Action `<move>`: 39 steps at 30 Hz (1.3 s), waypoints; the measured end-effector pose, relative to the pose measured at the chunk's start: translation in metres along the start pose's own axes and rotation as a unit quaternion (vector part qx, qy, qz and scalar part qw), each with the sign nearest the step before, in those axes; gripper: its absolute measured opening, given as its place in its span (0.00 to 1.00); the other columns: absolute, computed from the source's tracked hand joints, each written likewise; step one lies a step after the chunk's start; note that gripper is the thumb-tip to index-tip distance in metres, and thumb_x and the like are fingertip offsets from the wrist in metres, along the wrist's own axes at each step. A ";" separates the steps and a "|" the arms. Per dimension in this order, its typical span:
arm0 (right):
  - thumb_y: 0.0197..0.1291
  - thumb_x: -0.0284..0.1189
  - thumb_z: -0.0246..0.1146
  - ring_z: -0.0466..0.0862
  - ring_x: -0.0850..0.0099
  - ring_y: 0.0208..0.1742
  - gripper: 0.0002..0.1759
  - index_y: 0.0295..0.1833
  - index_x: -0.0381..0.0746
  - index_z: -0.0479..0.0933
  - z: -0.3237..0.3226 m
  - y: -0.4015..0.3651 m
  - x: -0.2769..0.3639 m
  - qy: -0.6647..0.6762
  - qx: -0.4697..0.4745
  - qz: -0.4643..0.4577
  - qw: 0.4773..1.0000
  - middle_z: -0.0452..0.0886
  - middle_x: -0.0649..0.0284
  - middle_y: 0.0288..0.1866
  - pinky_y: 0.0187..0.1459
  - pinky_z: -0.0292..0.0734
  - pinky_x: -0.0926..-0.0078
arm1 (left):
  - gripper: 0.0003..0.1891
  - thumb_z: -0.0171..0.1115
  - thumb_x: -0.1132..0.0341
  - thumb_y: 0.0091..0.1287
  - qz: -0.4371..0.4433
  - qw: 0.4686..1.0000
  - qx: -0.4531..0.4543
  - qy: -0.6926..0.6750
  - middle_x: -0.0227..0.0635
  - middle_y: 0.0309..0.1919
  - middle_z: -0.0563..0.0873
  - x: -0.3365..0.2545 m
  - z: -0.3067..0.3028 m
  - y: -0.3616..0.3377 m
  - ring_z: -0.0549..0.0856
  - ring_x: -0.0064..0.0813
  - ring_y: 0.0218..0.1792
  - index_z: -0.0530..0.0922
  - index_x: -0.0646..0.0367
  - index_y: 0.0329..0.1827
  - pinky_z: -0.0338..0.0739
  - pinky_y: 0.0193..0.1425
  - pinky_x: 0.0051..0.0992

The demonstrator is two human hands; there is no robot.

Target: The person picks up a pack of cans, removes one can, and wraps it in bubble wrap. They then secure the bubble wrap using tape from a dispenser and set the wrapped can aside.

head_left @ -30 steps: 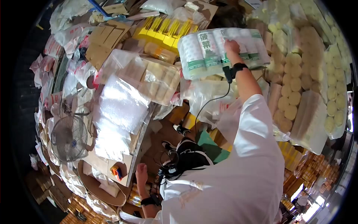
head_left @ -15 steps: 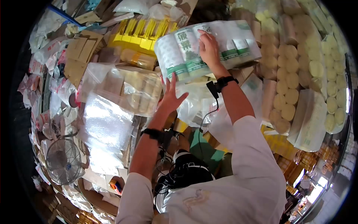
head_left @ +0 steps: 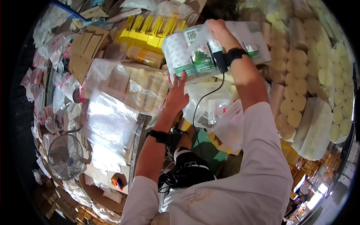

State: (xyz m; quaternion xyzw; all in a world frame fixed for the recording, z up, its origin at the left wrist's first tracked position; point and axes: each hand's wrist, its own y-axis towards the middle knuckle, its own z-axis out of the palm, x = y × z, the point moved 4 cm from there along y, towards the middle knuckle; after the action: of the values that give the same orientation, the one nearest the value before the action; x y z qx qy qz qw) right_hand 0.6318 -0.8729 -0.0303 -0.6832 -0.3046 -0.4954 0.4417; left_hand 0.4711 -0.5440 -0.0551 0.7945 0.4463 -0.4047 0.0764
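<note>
A clear plastic pack of white rolls with green printed bands (head_left: 180,52) lies at the top middle, tilted slightly. My left hand (head_left: 177,92) touches its lower left edge, fingers spread. Over the far edge of the pack is my right hand (head_left: 217,28), fingers bent; the fingertips are hidden, so what they grip cannot be made out. Black straps circle both wrists, and a black cable hangs from the device at my right wrist. Below the pack lies a clear plastic bag (head_left: 195,101).
Bagged rolls (head_left: 146,90) and bubble wrap (head_left: 110,120) lie to the left, below yellow tags (head_left: 148,39) and folded cardboard (head_left: 86,48). A fan (head_left: 65,155) stands at lower left. Stacked bags of round pale items (head_left: 296,86) fill the right.
My right hand has moved from the pack's printed top to its far edge, and its fingers have bent. My left hand stays at the near edge. The whole view has shifted slightly.
</note>
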 end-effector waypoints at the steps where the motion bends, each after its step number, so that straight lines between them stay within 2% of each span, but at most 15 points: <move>1: 0.73 0.33 0.60 0.86 0.58 0.40 0.13 0.42 0.33 0.80 0.007 0.000 -0.006 0.064 0.032 0.005 0.997 0.85 0.51 0.42 0.43 0.80 0.55 | 0.55 0.66 0.73 0.61 -0.012 1.000 0.008 -0.003 0.70 0.83 0.54 -0.002 0.000 -0.003 0.57 0.71 0.82 0.46 0.43 0.91 0.77 0.71 0.55; 5: 0.78 0.24 0.56 0.88 0.63 0.57 0.08 0.57 0.38 0.78 0.030 0.002 -0.005 0.318 0.151 0.011 0.936 0.87 0.56 0.59 0.55 0.84 0.63 | 0.53 0.63 0.72 0.62 -0.032 0.998 0.029 0.055 0.67 0.83 0.56 -0.007 -0.009 -0.001 0.59 0.70 0.82 0.46 0.39 0.90 0.76 0.72 0.56; 6: 0.77 0.24 0.58 0.88 0.63 0.58 0.07 0.55 0.38 0.78 0.028 -0.031 0.015 0.285 0.175 0.002 0.942 0.87 0.57 0.60 0.60 0.82 0.64 | 0.53 0.62 0.72 0.63 -0.033 0.997 0.034 0.067 0.67 0.83 0.57 -0.005 -0.008 0.000 0.59 0.70 0.82 0.46 0.38 0.90 0.76 0.73 0.57; 8: 0.72 0.29 0.65 0.87 0.61 0.60 0.13 0.58 0.37 0.77 -0.001 -0.055 0.001 0.111 0.006 -0.054 0.992 0.87 0.56 0.60 0.61 0.81 0.62 | 0.52 0.61 0.70 0.64 -0.038 0.995 0.043 0.082 0.66 0.83 0.57 0.000 -0.009 0.005 0.58 0.70 0.82 0.46 0.36 0.90 0.74 0.75 0.58; 9: 0.67 0.32 0.69 0.86 0.57 0.60 0.20 0.59 0.35 0.77 -0.022 -0.065 -0.010 -0.137 -0.035 -0.094 0.986 0.85 0.52 0.60 0.61 0.81 0.60 | 0.51 0.61 0.70 0.64 -0.042 0.994 0.053 0.083 0.65 0.83 0.58 0.002 -0.008 0.006 0.58 0.70 0.82 0.46 0.35 0.90 0.73 0.76 0.59; 10: 0.62 0.35 0.74 0.85 0.53 0.60 0.26 0.60 0.33 0.76 -0.039 -0.076 -0.022 -0.375 -0.075 -0.131 0.915 0.84 0.48 0.59 0.61 0.81 0.58 | 0.51 0.61 0.69 0.64 -0.046 0.993 0.062 0.084 0.65 0.83 0.58 0.004 -0.007 0.007 0.57 0.70 0.83 0.46 0.35 0.90 0.71 0.76 0.59; 12: 0.54 0.39 0.77 0.84 0.45 0.57 0.34 0.58 0.27 0.75 -0.047 -0.100 -0.048 -0.572 -0.110 -0.156 0.798 0.81 0.41 0.57 0.60 0.82 0.55 | 0.50 0.63 0.68 0.65 -0.022 0.997 0.032 0.068 0.64 0.83 0.58 0.014 0.000 0.011 0.56 0.70 0.83 0.49 0.35 0.90 0.69 0.78 0.60; 16: 0.48 0.41 0.78 0.79 0.43 0.63 0.43 0.61 0.21 0.73 -0.013 -0.135 -0.025 -0.656 -0.071 -0.049 0.750 0.78 0.39 0.62 0.67 0.77 0.51 | 0.44 0.66 0.63 0.66 0.051 0.994 -0.094 0.010 0.64 0.83 0.58 0.026 0.003 -0.018 0.59 0.70 0.82 0.59 0.38 0.87 0.68 0.79 0.59; 19: 0.46 0.40 0.79 0.77 0.43 0.67 0.46 0.64 0.20 0.72 -0.009 -0.113 -0.033 -0.673 -0.037 -0.032 0.738 0.77 0.38 0.65 0.71 0.72 0.50 | 0.39 0.68 0.60 0.67 -0.046 0.994 0.003 -0.097 0.65 0.82 0.59 0.034 -0.028 -0.066 0.65 0.70 0.78 0.66 0.46 0.83 0.68 0.79 0.54; 20: 0.49 0.39 0.76 0.75 0.43 0.70 0.41 0.63 0.22 0.75 -0.009 -0.111 -0.029 -0.664 -0.044 -0.007 0.746 0.76 0.38 0.67 0.74 0.69 0.50 | 0.37 0.68 0.59 0.68 -0.079 0.989 -0.011 -0.126 0.66 0.80 0.62 0.049 -0.030 -0.081 0.72 0.68 0.74 0.68 0.55 0.80 0.70 0.78 0.50; 23: 0.52 0.39 0.74 0.75 0.44 0.71 0.37 0.62 0.24 0.78 -0.004 -0.110 -0.017 -0.630 -0.042 0.018 0.775 0.78 0.41 0.68 0.73 0.70 0.50 | 0.35 0.67 0.59 0.69 -0.033 0.994 -0.095 -0.041 0.66 0.77 0.69 0.100 -0.050 -0.132 0.76 0.65 0.71 0.70 0.59 0.79 0.73 0.75 0.50; 29: 0.50 0.45 0.74 0.78 0.47 0.71 0.37 0.62 0.31 0.82 -0.003 -0.106 -0.007 -0.641 -0.084 0.038 0.762 0.82 0.44 0.67 0.71 0.76 0.54 | 0.30 0.66 0.59 0.73 -0.217 0.964 -0.086 -0.125 0.61 0.68 0.81 0.135 -0.100 -0.228 0.84 0.55 0.65 0.74 0.61 0.76 0.78 0.68 0.45; 33: 0.40 0.52 0.80 0.79 0.48 0.71 0.45 0.62 0.35 0.84 -0.027 -0.100 -0.008 -0.612 -0.060 0.062 0.786 0.84 0.47 0.66 0.70 0.77 0.59 | 0.26 0.65 0.63 0.76 -0.230 0.933 -0.173 -0.215 0.54 0.65 0.85 0.142 -0.122 -0.273 0.90 0.38 0.57 0.75 0.57 0.75 0.83 0.59 0.33; 37: 0.39 0.53 0.82 0.86 0.50 0.63 0.47 0.63 0.35 0.84 -0.038 -0.077 0.030 -0.547 0.034 0.056 0.834 0.85 0.44 0.65 0.67 0.79 0.62 | 0.23 0.63 0.66 0.78 -0.229 0.936 -0.211 -0.163 0.50 0.63 0.86 0.170 -0.142 -0.316 0.90 0.38 0.57 0.76 0.56 0.75 0.82 0.59 0.33; 39: 0.51 0.46 0.80 0.90 0.59 0.55 0.31 0.52 0.31 0.88 -0.046 -0.058 0.044 -0.538 0.034 0.077 0.839 0.90 0.47 0.54 0.56 0.82 0.64 | 0.23 0.62 0.69 0.78 -0.272 0.919 -0.224 -0.176 0.48 0.63 0.87 0.164 -0.153 -0.331 0.88 0.36 0.60 0.76 0.56 0.75 0.81 0.62 0.32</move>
State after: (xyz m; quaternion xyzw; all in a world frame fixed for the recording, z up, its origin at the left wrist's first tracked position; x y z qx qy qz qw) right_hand 0.5780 -0.8905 0.0340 -0.8482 -0.4572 -0.0037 0.2676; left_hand 0.3482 -0.1689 0.0090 0.5205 0.7034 -0.4327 0.2169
